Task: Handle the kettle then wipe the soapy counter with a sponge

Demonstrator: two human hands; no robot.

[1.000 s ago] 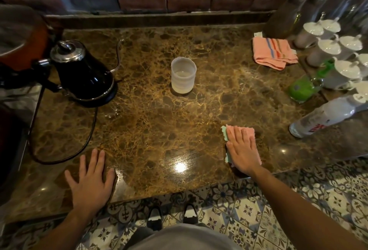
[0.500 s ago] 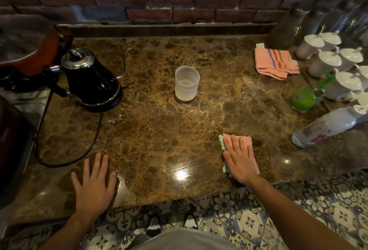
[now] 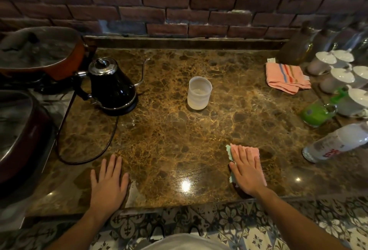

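Note:
A black gooseneck kettle (image 3: 111, 88) with a chrome lid stands on its base at the left of the brown marble counter (image 3: 169, 136); its cord (image 3: 95, 150) loops toward the front. My right hand (image 3: 247, 172) lies flat on a pink and green sponge cloth (image 3: 253, 150) near the counter's front right, pressing it to the surface. My left hand (image 3: 108, 182) rests palm down on the counter at the front left, fingers apart, holding nothing. The counter looks wet and glossy near the front.
A frosted plastic cup (image 3: 199, 92) stands mid-counter. A folded pink striped towel (image 3: 286, 77), white cups (image 3: 338, 78), a green bottle (image 3: 316, 113) and a lying white bottle (image 3: 336, 143) crowd the right. Red pans (image 3: 39, 58) sit at the left. A brick wall runs behind.
The head camera has tilted up, so the whole scene sits lower in the frame. Both hands stay in nearly the same spots on the counter; the right hand still presses the sponge cloth.

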